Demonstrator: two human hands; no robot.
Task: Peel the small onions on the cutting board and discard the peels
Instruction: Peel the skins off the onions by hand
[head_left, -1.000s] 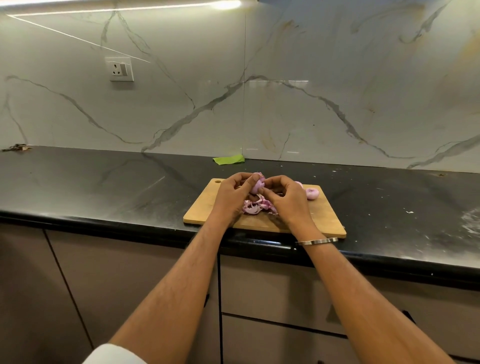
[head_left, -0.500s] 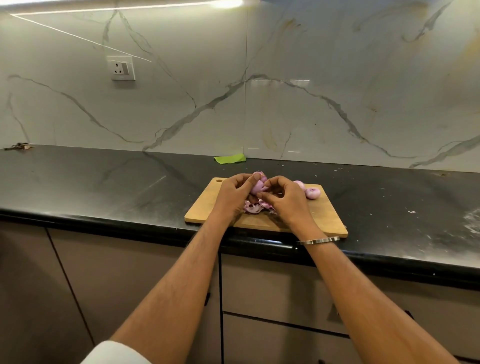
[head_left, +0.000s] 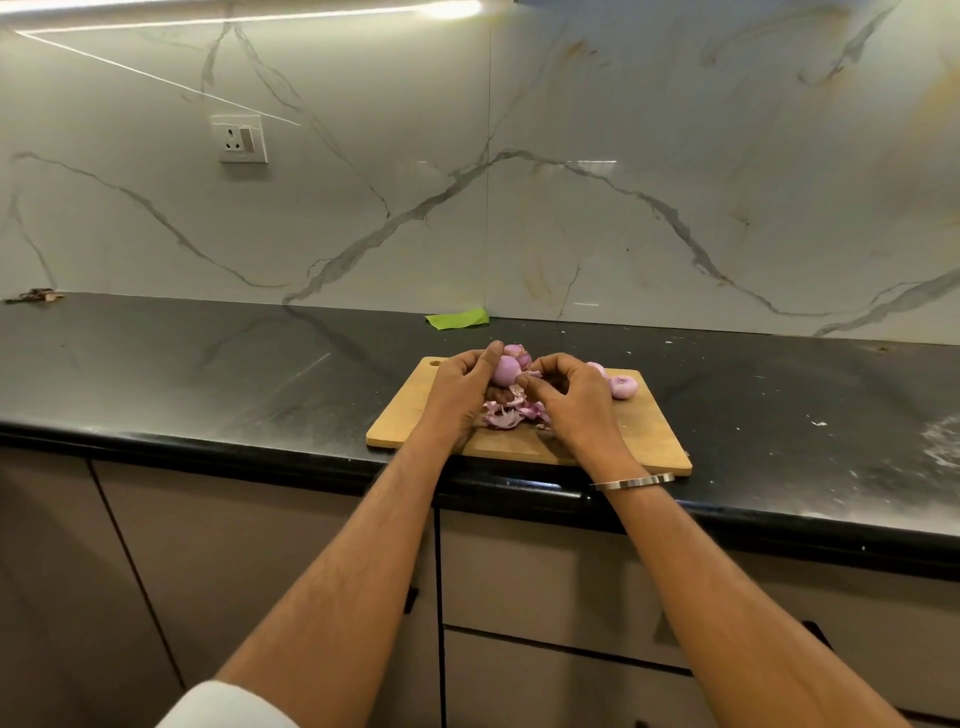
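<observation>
Nearest, a heap of loose peels (head_left: 506, 413) lies on the cutting board (head_left: 639, 434), which sits at the worktop (head_left: 208, 374) edge. Just above it the left hand (head_left: 460, 389) grips the onion (head_left: 505, 370) in curled fingers, while the right hand (head_left: 574, 402) pinches skin at the onion's right side, so the pull should run rightward. Farther right, another onion (head_left: 622, 387) rests on the board.

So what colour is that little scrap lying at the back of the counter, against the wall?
Bright green scrap, seen in the head view.
</observation>
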